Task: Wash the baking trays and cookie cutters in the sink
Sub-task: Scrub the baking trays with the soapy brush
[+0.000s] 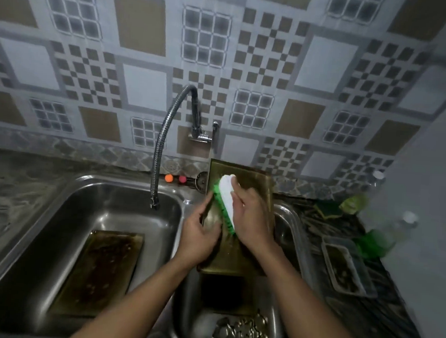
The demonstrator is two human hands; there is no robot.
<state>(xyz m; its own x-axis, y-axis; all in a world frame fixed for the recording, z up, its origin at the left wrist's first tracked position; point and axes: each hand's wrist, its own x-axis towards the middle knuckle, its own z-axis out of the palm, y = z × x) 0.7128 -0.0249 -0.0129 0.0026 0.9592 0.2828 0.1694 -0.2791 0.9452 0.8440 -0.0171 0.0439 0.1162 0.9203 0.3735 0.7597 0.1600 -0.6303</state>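
A flexible metal tap hose (163, 138) arches out from a valve (201, 137) on the patterned tile wall (327, 62). Just right of the hose's lower end, against the wall, sit a small orange ball (168, 178) and a pink one (182, 179). Far to the hose's right, on the dark marbled surface (380, 319), lie a green-and-yellow sponge (328, 210), a clear plastic container (362, 271) and a green-tinted bottle (375, 242), with a clear white-capped bottle (408, 217) beyond them.
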